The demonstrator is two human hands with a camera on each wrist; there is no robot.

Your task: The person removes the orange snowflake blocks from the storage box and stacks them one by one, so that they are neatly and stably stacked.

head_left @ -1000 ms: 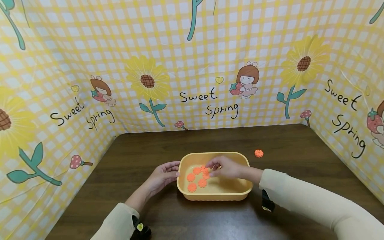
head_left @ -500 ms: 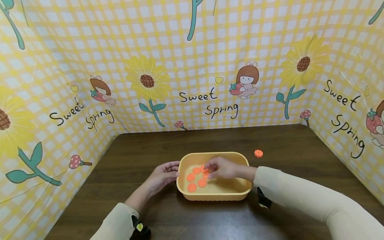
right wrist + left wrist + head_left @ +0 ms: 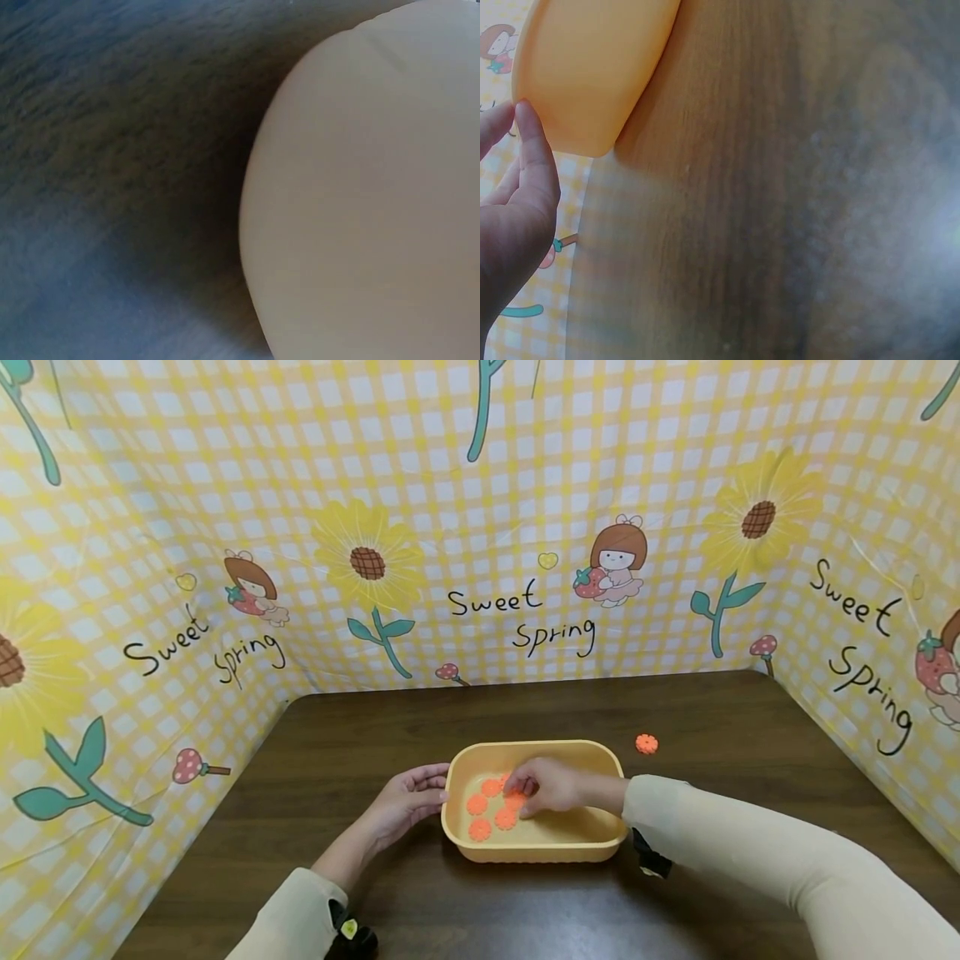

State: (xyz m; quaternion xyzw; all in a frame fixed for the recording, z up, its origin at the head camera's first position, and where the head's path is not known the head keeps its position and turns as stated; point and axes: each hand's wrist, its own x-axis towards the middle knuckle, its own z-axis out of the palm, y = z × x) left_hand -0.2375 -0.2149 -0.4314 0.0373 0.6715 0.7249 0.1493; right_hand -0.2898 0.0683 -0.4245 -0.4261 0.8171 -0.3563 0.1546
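A yellow oblong tub (image 3: pixel 540 853) stands on the table, with several flat orange flower-shaped pieces (image 3: pixel 480 829) lying in its left half. My left hand (image 3: pixel 405 800) is at the tub's left end; in the left wrist view, its thumb and fingertips touch the rim and do not visibly wrap round it. Inside the tub, my right hand (image 3: pixel 553 785) has its fingers and thumb curled round one orange flower-shaped piece (image 3: pixel 515 801) low over the bottom. That hand partly hides the pieces beneath it. The right wrist view shows no fingers.
One orange flower-shaped piece (image 3: pixel 647 744) lies on the dark wooden table (image 3: pixel 360 718), beyond the tub's right end. A yellow checked cloth (image 3: pixel 420 485) with printed flowers surrounds the table at the back and sides.
My right hand has shifted slightly left and nearer, its fingertips now around an orange piece. The right sleeve moved left with it. My left hand and the tub have not moved.
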